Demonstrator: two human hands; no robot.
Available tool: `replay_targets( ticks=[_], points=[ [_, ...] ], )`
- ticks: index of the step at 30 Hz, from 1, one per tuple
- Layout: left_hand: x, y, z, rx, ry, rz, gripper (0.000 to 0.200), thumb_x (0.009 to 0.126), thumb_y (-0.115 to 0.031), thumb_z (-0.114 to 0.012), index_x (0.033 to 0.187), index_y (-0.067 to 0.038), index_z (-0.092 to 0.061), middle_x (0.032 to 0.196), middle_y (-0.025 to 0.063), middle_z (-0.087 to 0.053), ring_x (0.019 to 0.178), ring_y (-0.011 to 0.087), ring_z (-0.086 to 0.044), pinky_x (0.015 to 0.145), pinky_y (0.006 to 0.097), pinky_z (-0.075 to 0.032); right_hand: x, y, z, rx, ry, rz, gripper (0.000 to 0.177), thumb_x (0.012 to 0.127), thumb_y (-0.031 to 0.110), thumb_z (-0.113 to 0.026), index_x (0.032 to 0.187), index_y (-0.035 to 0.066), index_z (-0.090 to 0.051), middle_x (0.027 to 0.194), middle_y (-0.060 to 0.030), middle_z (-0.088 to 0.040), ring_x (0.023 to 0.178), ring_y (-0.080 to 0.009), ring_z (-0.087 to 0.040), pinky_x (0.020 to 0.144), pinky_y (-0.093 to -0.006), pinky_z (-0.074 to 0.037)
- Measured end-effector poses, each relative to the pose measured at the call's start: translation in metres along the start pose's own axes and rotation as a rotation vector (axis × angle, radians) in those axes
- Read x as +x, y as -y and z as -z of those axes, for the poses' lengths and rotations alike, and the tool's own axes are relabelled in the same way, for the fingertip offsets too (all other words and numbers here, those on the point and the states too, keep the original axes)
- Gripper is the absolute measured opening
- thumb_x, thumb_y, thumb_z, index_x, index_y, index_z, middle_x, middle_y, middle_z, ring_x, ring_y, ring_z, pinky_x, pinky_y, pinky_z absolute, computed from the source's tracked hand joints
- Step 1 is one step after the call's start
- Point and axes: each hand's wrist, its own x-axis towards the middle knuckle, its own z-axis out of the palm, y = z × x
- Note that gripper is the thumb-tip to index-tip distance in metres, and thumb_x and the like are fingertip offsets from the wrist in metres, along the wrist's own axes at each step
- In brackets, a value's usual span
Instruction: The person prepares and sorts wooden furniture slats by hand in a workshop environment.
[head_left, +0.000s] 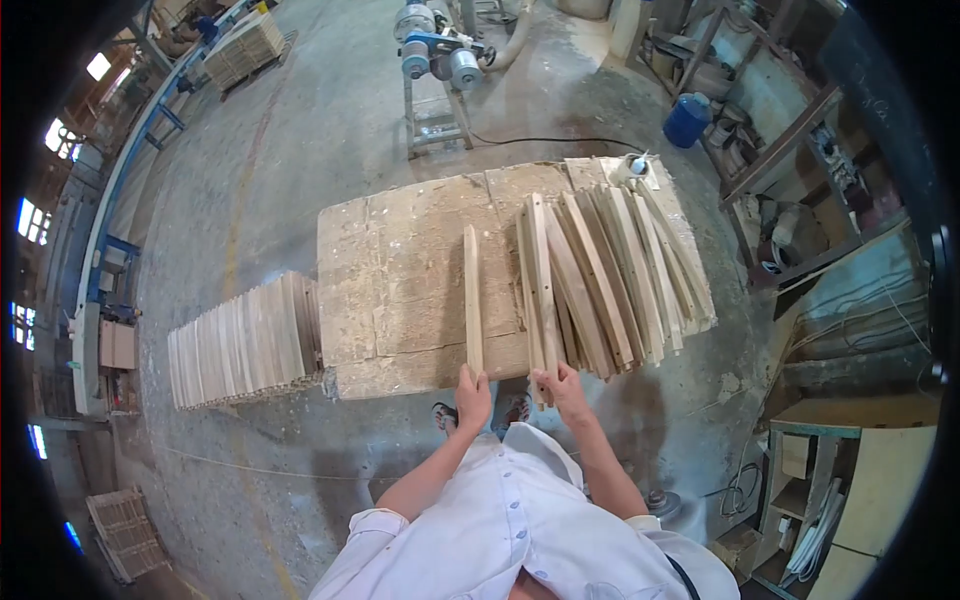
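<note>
My left hand (473, 398) is closed around the near end of a narrow wooden slat (472, 300), which points away from me over the table (400, 290). My right hand (566, 396) pinches the near end of another wooden slat (543, 285) at the left side of a pile. That pile of wooden slats (605, 290) covers the right part of the table, its pieces lying side by side and overlapping. Small dark holes show in several slats. The table top is pale, worn and patched, like cardboard sheets.
A long stack of slats (245, 335) stands left of the table. A small container (637, 165) sits at the table's far right corner. Beyond are a machine on a stand (437, 65) with a floor cable, and a blue drum (687, 120). Shelving (815, 490) stands at right.
</note>
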Motion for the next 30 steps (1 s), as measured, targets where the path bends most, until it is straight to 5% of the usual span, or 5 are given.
replay_targets(
  ticks=[6, 12, 19, 23, 30],
  points=[
    [-0.003, 0.0, 0.028, 0.022, 0.188, 0.115, 0.052, 0.102, -0.034, -0.056, 0.131, 0.009, -0.054, 0.11, 0.0266, -0.068, 0.1, 0.0409, -0.067, 0.09, 0.0435, -0.052, 0.033, -0.069, -0.03, 0.139, 0.167, -0.196, 0.029, 0.092, 0.021, -0.074, 0.112, 0.003, -0.064, 0.098, -0.004, -0.07, 0.084, -0.0127, -0.067, 0.074, -0.0296, -0.055],
    [0.013, 0.067, 0.004, -0.711, 0.24, 0.498, 0.06, 0.107, -0.055, -0.038, 0.106, 0.0, -0.064, 0.083, 0.0061, -0.066, 0.08, 0.0191, -0.065, 0.071, 0.034, -0.053, 0.031, -0.078, -0.049, 0.046, 0.227, -0.181, 0.035, 0.09, 0.02, -0.076, 0.117, 0.003, -0.063, 0.1, -0.0045, -0.069, 0.088, -0.0133, -0.067, 0.076, -0.0317, -0.056],
    [0.022, 0.102, 0.01, -0.659, 0.592, 0.513, 0.09, 0.093, -0.084, -0.02, 0.131, -0.012, -0.06, 0.095, 0.0087, -0.07, 0.079, 0.023, -0.07, 0.062, 0.0356, -0.057, 0.033, -0.09, -0.074, -0.184, 0.287, -0.087, 0.043, 0.089, 0.024, -0.075, 0.123, -0.001, -0.063, 0.105, -0.0063, -0.07, 0.094, -0.014, -0.065, 0.082, -0.031, -0.054],
    [0.015, 0.09, 0.026, -0.928, 0.678, 0.694, 0.091, 0.092, -0.084, -0.021, 0.136, -0.014, -0.058, 0.116, 0.0119, -0.068, 0.102, 0.0264, -0.069, 0.084, 0.0417, -0.058, 0.03, -0.054, -0.078, -0.717, 0.357, -0.077, 0.054, 0.09, 0.039, -0.072, 0.122, -0.003, -0.064, 0.11, -0.0181, -0.071, 0.098, -0.0262, -0.069, 0.087, -0.0371, -0.054],
    [0.014, 0.09, 0.02, -1.159, 0.812, 0.695, 0.081, 0.098, -0.075, -0.025, 0.127, -0.007, -0.06, 0.106, 0.0154, -0.07, 0.097, 0.0327, -0.07, 0.087, 0.0461, -0.058, 0.033, 0.021, -0.021, -1.316, -0.611, 0.637, 0.047, 0.079, 0.035, -0.078, 0.116, 0.009, -0.065, 0.104, -0.0131, -0.062, 0.099, -0.0342, -0.062, 0.083, -0.0466, -0.049]
  ],
)
